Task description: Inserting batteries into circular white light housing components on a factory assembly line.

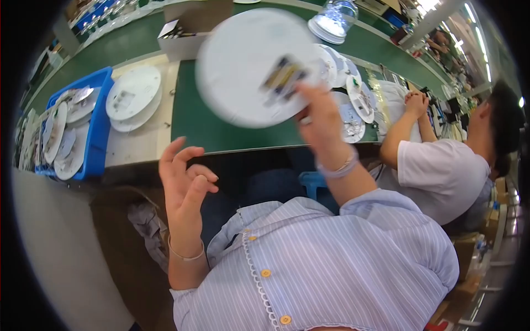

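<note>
My right hand grips a round white disc by its lower right edge and holds it raised over the bench. A small dark block with a yellow band shows on the disc's face, blurred by motion. My left hand is in the air at the bench's front edge, its fingers loosely bent and apart, with nothing in it. Just beyond it to the left, two white discs lie stacked on a pale board. More round discs with small parts rest behind and right of my right hand.
A blue crate at the left holds several discs. An open cardboard box stands at the back, and a lit clear dome at the back right. Another person sits close on my right, hands clasped on the bench.
</note>
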Demonstrator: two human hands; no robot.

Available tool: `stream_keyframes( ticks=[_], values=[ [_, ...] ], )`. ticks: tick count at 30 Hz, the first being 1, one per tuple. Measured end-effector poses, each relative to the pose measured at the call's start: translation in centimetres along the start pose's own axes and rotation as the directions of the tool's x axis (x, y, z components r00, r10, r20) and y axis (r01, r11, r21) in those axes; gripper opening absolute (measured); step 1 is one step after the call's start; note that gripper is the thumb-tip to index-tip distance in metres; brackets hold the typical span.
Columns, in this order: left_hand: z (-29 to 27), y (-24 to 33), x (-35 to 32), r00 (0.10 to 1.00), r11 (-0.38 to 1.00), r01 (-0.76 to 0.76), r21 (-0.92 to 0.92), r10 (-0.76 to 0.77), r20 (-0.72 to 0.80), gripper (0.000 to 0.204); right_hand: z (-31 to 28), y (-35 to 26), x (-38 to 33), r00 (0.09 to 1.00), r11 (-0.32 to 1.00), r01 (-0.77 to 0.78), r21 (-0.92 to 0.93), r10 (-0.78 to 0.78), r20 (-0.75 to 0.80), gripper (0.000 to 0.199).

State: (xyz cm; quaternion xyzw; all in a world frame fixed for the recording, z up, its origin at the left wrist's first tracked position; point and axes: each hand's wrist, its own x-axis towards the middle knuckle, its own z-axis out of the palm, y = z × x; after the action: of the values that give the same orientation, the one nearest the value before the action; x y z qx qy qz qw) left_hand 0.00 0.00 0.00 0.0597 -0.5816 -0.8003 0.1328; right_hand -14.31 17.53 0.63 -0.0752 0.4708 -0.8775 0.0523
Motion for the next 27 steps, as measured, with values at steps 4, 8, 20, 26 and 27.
stream_keyframes(
  ticks=[4,8,20,26,27],
  values=[
    [1.0,1.7,-0.5,0.948,0.955,-0.014,-0.296,0.107,0.301,0.064,-7.3,-3.5,4.3,0.816,0.632,0.462,-0.623,-0.578,0.019,0.030],
    [4.3,5.7,-1.2,0.796,0.876,-0.074,-0.476,0.340,0.501,0.104,-9.2,-6.9,6.1,0.494,-0.511,0.316,-0.799,-0.631,0.599,0.029],
    [2.7,5.3,-4.0,0.790,0.861,-0.021,-0.508,0.326,0.520,0.099,-16.6,-4.7,8.2,0.801,-0.517,0.260,-0.816,-0.356,0.481,0.044],
    [1.0,6.0,-3.9,0.808,0.868,-0.051,-0.495,0.327,0.489,0.096,-13.2,-5.5,7.2,0.881,-0.383,0.247,-0.890,-0.293,0.371,0.061],
    [1.8,5.8,-3.0,0.809,0.867,-0.052,-0.496,0.327,0.488,0.096,-12.6,-5.6,7.0,0.893,-0.418,0.246,-0.875,-0.254,0.372,0.065]
  ],
)
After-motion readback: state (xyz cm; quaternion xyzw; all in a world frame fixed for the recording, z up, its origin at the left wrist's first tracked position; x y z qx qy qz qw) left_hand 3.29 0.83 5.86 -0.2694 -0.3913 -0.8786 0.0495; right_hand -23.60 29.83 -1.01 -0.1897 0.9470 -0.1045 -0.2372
